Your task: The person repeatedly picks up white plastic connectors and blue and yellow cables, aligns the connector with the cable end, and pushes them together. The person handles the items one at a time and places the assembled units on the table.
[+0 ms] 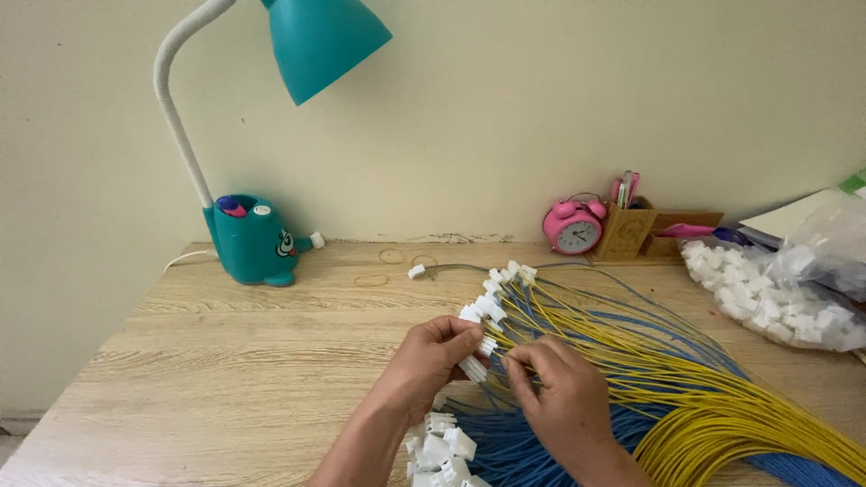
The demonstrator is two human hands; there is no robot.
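My left hand (428, 356) pinches a small white plastic connector (473, 367) at the end of the wires. My right hand (559, 388) sits just to its right, its fingers closed on thin yellow wires (631, 356) near that connector. A large bundle of yellow and blue wires (722, 410) fans from the lower right toward the middle of the wooden desk (253, 361). Several wire ends carry white connectors (501, 284) in a row. Loose white connectors (442, 451) lie in a small heap below my left wrist.
A teal desk lamp (257, 239) stands at the back left. A pink alarm clock (575, 227) and a wooden pen holder (631, 230) stand at the back. A clear bag of white connectors (785, 293) lies at the right edge. One stray connector (416, 271) rests mid-desk.
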